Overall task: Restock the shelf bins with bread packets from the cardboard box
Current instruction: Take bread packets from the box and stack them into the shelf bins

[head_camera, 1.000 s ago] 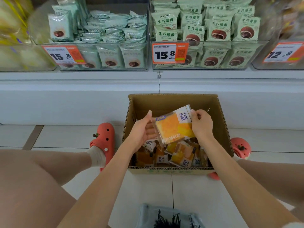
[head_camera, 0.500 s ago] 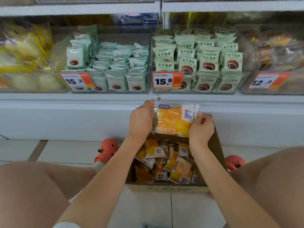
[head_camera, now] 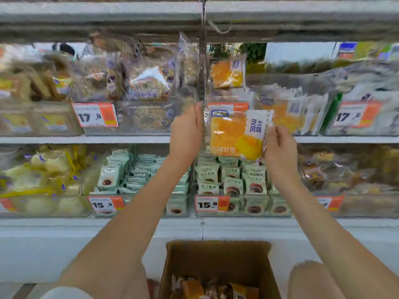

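Shelves fill the view now. Left hand [head_camera: 186,128] and right hand [head_camera: 278,145] pinch the packet's [head_camera: 234,134] side edges, and it's up from the box [head_camera: 218,255] below to the upper bin [head_camera: 228,98], where a matching packet stands. Looks like placing comes next!

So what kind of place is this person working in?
Most likely a grocery or convenience store's bread aisle. Clear shelf bins hold wrapped bakery packets, orange price tags hang on the fronts, and a cardboard box of stock sits on the floor below.
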The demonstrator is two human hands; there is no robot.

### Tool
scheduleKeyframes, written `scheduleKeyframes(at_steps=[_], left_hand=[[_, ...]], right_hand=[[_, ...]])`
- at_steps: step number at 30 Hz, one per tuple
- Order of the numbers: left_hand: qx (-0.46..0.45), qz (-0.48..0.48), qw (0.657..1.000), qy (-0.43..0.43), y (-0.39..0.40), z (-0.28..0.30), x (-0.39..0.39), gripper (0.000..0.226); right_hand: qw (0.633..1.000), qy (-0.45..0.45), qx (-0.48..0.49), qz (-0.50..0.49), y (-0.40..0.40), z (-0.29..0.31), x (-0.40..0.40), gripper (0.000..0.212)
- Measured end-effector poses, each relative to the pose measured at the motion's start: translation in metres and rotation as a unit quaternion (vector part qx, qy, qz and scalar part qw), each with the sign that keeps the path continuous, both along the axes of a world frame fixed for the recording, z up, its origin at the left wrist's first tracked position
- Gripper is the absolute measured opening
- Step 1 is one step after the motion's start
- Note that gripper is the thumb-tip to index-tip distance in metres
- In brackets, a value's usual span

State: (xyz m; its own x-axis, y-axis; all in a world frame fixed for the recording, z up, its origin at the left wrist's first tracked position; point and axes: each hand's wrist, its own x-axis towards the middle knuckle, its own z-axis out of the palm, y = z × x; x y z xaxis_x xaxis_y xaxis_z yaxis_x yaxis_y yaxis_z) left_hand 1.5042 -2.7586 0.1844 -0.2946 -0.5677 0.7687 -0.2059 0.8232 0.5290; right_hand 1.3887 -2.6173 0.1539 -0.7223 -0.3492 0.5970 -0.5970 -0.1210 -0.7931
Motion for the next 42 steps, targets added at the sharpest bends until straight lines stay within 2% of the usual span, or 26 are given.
scheduleKeyframes(at_steps=[3,6,11,13,16,19,22,25,31,37,40,42], left_hand=[[-0.006,-0.013,1.000,0.025,-0.011,0.051,-0.021,0.037],[-0.114,0.027,0.993,0.006,-0.030,0.095,-0.041,0.035],[-0.223,0.098,0.956,-0.166,-0.072,0.124,-0.088,0.023],[-0.210,0.088,0.952,-0.206,-0.092,0.128,-0.108,0.018],[-0.184,0.093,0.947,-0.247,-0.118,0.137,-0.129,0.023],[-0.223,0.161,0.917,-0.288,-0.136,0.147,-0.145,0.029],[-0.259,0.248,0.865,-0.350,-0.147,0.153,-0.157,0.027],[-0.268,0.282,0.835,-0.389,-0.156,0.151,-0.164,0.027],[-0.248,0.295,0.833,-0.397,-0.156,0.153,-0.165,0.023],[-0.314,0.278,0.801,-0.426,-0.132,0.148,-0.148,0.030],[-0.343,0.227,0.827,-0.384,-0.104,0.138,-0.131,0.029],[-0.349,0.168,0.859,-0.335,-0.083,0.122,-0.121,0.029]], right_hand=[[0.999,0.035,0.003,0.025,-0.005,0.051,-0.024,0.010],[0.999,0.054,-0.003,0.004,-0.017,0.099,-0.057,0.013],[0.999,0.008,0.034,-0.030,-0.066,0.133,-0.128,0.022],[0.997,0.002,0.053,-0.055,-0.086,0.137,-0.151,0.023],[0.997,-0.009,0.054,-0.047,-0.118,0.145,-0.176,0.025],[0.997,-0.002,0.061,-0.036,-0.146,0.151,-0.189,0.025],[0.997,-0.028,0.075,-0.014,-0.170,0.150,-0.195,0.026],[0.996,-0.048,0.080,-0.006,-0.188,0.143,-0.199,0.025],[0.994,-0.054,0.092,-0.013,-0.190,0.141,-0.201,0.020],[0.988,-0.068,0.133,-0.045,-0.170,0.139,-0.189,0.048],[0.992,-0.035,0.109,-0.046,-0.141,0.131,-0.160,0.039],[0.994,0.053,0.085,-0.050,-0.117,0.117,-0.131,0.031]])
